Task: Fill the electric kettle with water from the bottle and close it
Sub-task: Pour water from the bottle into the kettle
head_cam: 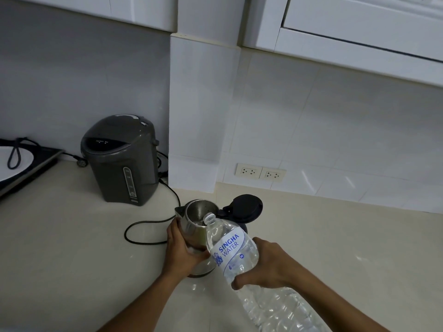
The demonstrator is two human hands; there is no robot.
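Note:
A steel electric kettle (195, 218) stands on the pale counter, its black lid (245, 207) flipped up and open to the right. My left hand (182, 251) wraps around the kettle's body from the left. My right hand (265, 267) grips a large clear water bottle (233, 250) with a white and blue label. The bottle is tilted, uncapped, with its mouth (209, 217) over the kettle's rim. Whether water is flowing I cannot tell.
A dark grey hot-water dispenser (119, 161) stands at the back left, its black cord (148, 226) looping across the counter beside the kettle. An induction hob (26, 164) sits at the far left. Two wall sockets (261, 173) sit in the tiled wall behind.

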